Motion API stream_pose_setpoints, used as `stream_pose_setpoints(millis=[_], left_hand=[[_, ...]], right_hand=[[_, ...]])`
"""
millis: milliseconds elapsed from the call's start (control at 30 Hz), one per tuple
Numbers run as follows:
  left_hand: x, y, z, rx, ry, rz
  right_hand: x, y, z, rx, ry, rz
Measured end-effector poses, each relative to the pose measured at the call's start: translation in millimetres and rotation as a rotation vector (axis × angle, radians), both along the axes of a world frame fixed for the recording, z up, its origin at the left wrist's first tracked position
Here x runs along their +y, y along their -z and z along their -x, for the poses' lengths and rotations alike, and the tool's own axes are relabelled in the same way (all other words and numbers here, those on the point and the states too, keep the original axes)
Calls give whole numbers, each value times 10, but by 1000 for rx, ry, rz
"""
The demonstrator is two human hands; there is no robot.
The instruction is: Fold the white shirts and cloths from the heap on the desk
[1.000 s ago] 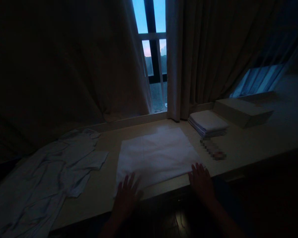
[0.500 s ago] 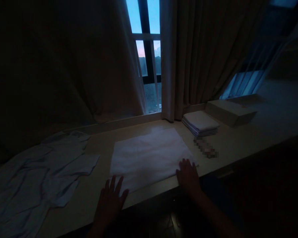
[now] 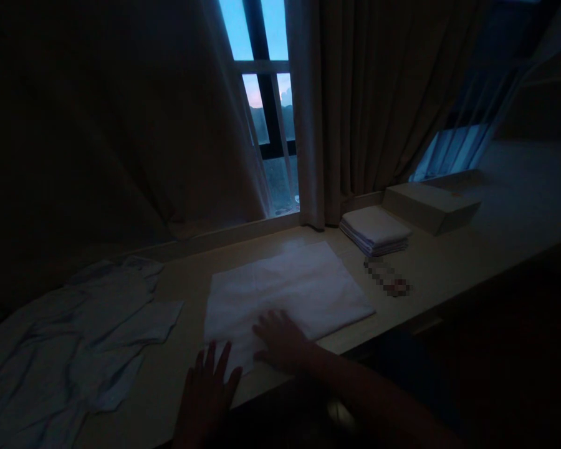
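A white cloth (image 3: 285, 280) lies spread flat on the pale ledge (image 3: 182, 274). At its near left corner rests my left hand (image 3: 208, 386), fingers apart and holding nothing. My right hand (image 3: 280, 340) lies on the near part of the cloth, left of its middle, with its fingers spread. The cloth's near right corner is uncovered. Beyond it to the right sits a neat stack of folded white cloths (image 3: 376, 227).
Rumpled white cloths (image 3: 75, 337) are heaped at the left. A pixelated item (image 3: 387, 276) lies in front of the stack, and a pale box (image 3: 430, 206) stands behind it. Curtains (image 3: 364, 100) and a window (image 3: 271, 125) line the back.
My right hand has moved left from the cloth's near right corner to its near middle part. My left hand has stayed nearly in place. The view has shifted slightly.
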State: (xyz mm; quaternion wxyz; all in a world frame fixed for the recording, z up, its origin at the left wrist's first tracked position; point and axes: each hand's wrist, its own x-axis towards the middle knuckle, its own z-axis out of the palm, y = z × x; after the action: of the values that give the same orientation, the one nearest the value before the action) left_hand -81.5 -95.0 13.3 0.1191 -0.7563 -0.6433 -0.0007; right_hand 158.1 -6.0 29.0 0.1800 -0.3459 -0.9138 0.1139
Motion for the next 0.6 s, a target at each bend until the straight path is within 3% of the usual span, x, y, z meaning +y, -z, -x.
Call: stream_pose_setpoints(millis=[133, 267, 333, 500, 600], left_hand=[[20, 93, 27, -5, -70, -53], [3, 114, 94, 50, 64, 16], [-9, 112, 129, 62, 71, 28], [-1, 84, 114, 92, 56, 56], [46, -8, -84, 67, -110, -19]], right_hand=[[390, -28, -715, -78, 135, 56], [692, 4, -1465, -166, 398, 72], [752, 51, -1741, -175, 522, 46], [743, 166, -1987, -169, 659, 10], [737, 209, -1963, -156, 671, -26]])
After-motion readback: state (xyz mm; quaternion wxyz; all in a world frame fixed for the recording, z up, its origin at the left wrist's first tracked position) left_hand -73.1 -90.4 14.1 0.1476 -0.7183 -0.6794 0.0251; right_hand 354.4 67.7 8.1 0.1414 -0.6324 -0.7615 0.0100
